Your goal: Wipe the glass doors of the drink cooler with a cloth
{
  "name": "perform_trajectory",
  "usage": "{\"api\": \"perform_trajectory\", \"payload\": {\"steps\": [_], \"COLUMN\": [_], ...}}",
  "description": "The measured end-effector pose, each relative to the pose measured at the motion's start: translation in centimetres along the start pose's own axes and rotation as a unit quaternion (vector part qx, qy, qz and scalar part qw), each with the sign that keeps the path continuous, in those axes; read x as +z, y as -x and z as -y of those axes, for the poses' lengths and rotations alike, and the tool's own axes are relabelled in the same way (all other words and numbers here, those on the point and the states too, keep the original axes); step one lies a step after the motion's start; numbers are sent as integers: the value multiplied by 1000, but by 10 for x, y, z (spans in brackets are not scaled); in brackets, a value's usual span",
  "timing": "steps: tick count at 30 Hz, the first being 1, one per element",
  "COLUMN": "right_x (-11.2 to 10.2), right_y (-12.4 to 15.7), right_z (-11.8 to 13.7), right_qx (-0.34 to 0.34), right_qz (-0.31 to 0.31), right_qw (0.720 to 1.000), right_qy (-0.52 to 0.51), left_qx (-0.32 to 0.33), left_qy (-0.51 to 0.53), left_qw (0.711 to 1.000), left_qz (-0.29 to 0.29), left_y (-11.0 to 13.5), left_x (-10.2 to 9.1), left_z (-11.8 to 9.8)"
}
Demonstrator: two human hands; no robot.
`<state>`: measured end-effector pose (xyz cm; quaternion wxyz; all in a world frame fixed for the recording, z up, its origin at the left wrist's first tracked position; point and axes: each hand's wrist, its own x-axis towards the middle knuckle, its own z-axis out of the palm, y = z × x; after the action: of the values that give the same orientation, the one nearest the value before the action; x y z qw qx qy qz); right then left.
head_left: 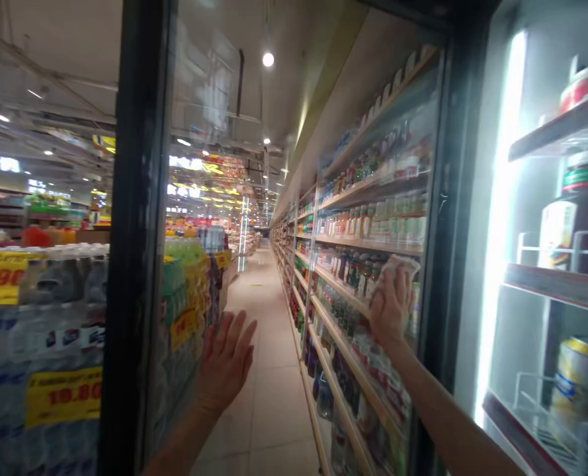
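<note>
A glass door (pixel 274 410) of a drinks cooler stands swung open in front of me, set in a dark frame (pixel 137 238). Against its right part, my right hand (pixel 389 305) presses a crumpled whitish cloth (pixel 403 266), which is partly covered by the fingers. My left hand (pixel 227 360) is raised at the lower middle of the pane, fingers spread and nothing in it. Whether its palm touches the glass, I cannot tell. Long shelves of bottles (pixel 363 221) show in the pane, at least partly as a reflection.
Close on the right is the lit cooler interior, with a bright light strip (pixel 502 218), wire-railed shelves (pixel 556 281) and a yellow-topped can (pixel 574 377). Stacked packs of bottled water (pixel 50 337) with yellow price signs (pixel 65 396) stand left of the door. A tiled aisle (pixel 261 284) runs back.
</note>
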<state>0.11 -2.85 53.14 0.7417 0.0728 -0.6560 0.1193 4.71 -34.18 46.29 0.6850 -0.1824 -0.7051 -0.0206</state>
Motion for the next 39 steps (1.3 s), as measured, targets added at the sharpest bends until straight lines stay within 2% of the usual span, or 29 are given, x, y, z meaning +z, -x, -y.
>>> {"api": "perform_trajectory", "payload": {"steps": [1, 2, 3, 4, 6, 7, 8, 9, 11, 12, 13, 14, 16, 17, 18, 19, 20, 23, 24, 25, 26, 27, 29, 30, 31, 33, 36, 39], "right_x": [1, 2, 3, 3, 3, 3, 4, 5, 7, 8, 8, 9, 8, 8, 7, 7, 7, 8, 8, 8, 8, 8, 7, 7, 7, 9, 11, 11], "right_y": [-5, -8, -9, -7, -3, -2, -3, -6, -15, -19, -21, -21, -15, -12, -9, -7, -8, -19, -22, -23, -23, -21, -15, -13, -12, -15, -24, -32], "right_z": [2, 6, 14, 23, 36, 37, 36, 31, 19, 15, 14, 17, 29, 35, 38, 37, 33, 11, 7, 6, 9, 15, 31, 37, 41, 41, 28, 6], "right_qx": [33, 30, -9, -77, -217, -251, -246, -199, -40, 24, 53, 41, -88, -165, -219, -237, -216, -17, 28, 38, 8, -55, -195, -233, -237, -166, -76, -79], "right_qz": [-14, -12, 6, 33, 87, 98, 96, 78, 18, -7, -18, -12, 42, 70, 90, 95, 86, 12, -5, -11, -1, 22, 68, 77, 75, 46, 25, 48], "right_qw": [999, 999, 1000, 996, 970, 960, 962, 975, 999, 1000, 998, 999, 995, 983, 970, 964, 971, 1000, 1000, 999, 1000, 998, 977, 968, 967, 985, 997, 996], "right_qy": [8, 8, -2, -20, -63, -75, -73, -59, -12, 6, 13, 10, -24, -47, -63, -69, -63, -8, 5, 7, 0, -15, -49, -57, -52, -20, 15, 13], "left_qx": [3, 6, 10, 14, 22, 25, 27, 24, 14, 13, 13, 17, 33, 36, 37, 38, 37, 27, 24, 24, 26, 30, 41, 45, 45, 37, 12, -14], "left_qy": [-1, -3, -6, -9, -18, -23, -27, -29, -35, -37, -40, -42, -48, -50, -51, -53, -54, -47, -44, -43, -44, -46, -51, -50, -44, -29, -34, -77], "left_qw": [1000, 1000, 1000, 1000, 1000, 999, 999, 999, 999, 999, 999, 999, 998, 998, 998, 998, 998, 998, 999, 999, 999, 998, 998, 998, 998, 999, 999, 997], "left_qz": [0, -1, -2, -2, -2, -1, 1, 4, 9, 11, 11, 11, 11, 12, 13, 13, 13, 17, 19, 19, 19, 19, 14, 12, 14, 20, 24, 23], "left_y": [-1, -2, -2, -3, -2, -2, -1, 0, 2, 2, 3, 3, 3, 3, 3, 3, 3, 3, 3, 3, 4, 5, 6, 5, 3, -8, -41, -76], "left_x": [0, -1, -1, -1, -1, 0, 0, 1, 2, 3, 3, 3, 3, 3, 2, 2, 2, 3, 3, 4, 4, 4, 3, 1, -1, -5, -10, -7], "left_z": [0, 0, 1, 2, 3, 4, 5, 6, 6, 6, 7, 7, 8, 8, 9, 9, 9, 9, 9, 9, 9, 8, 8, 8, 8, 8, 9, 14]}}
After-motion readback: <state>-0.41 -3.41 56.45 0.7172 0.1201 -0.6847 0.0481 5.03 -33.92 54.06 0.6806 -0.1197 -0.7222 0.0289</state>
